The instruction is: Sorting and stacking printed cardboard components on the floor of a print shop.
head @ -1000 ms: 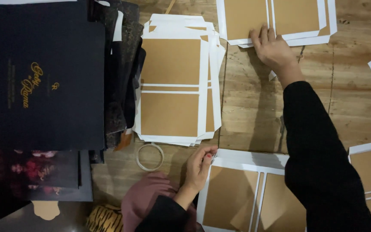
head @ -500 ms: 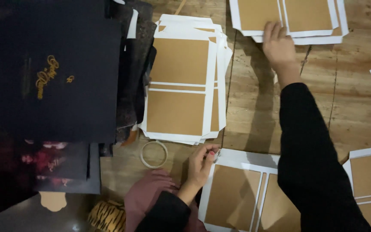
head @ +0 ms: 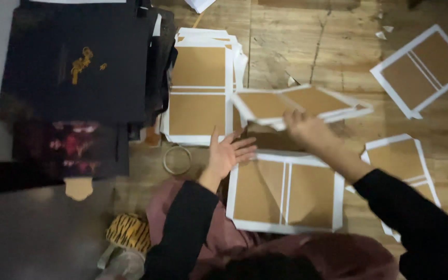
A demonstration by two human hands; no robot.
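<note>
My right hand grips a small bundle of white sheets with two brown cardboard panels and holds it tilted in the air above the wooden floor. My left hand is open, fingers spread, just above the top left corner of another such sheet lying flat in front of me. A tall stack of the same sheets lies to the left of the raised bundle.
A pile of large dark covers with gold print fills the left side. A ring of tape lies below the stack. More panel sheets lie at the top right and right. A tiger-striped cloth sits at bottom left.
My right hand lifted the bundle of sheets from the far floor and carried it toward me. My left hand came off the near sheet's corner and opened. The view shifted.
</note>
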